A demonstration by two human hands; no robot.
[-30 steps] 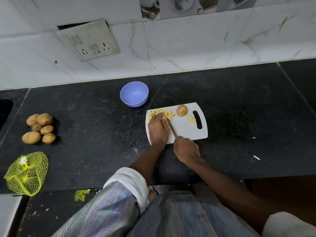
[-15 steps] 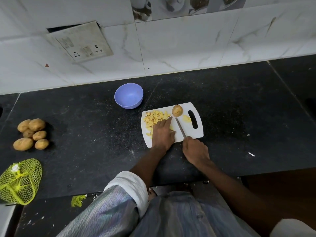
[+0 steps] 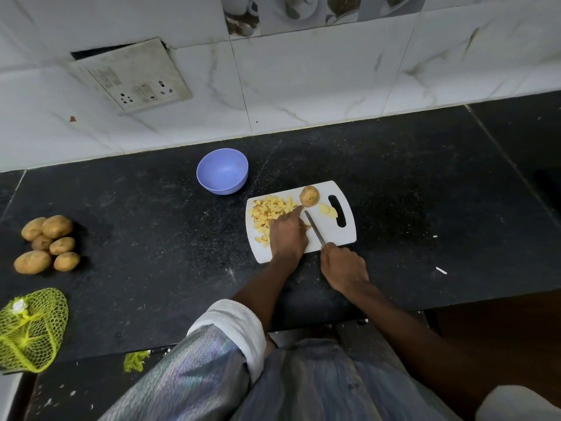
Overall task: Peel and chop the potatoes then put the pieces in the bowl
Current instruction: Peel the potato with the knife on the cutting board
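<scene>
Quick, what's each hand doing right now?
Left hand: open, resting on the cutting board by the chopped potato pieces.
Right hand: gripping the knife.

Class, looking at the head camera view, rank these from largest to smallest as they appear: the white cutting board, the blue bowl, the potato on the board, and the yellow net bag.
1. cutting board
2. yellow net bag, partly cut off by the frame edge, so unsure
3. blue bowl
4. potato on the board
</scene>
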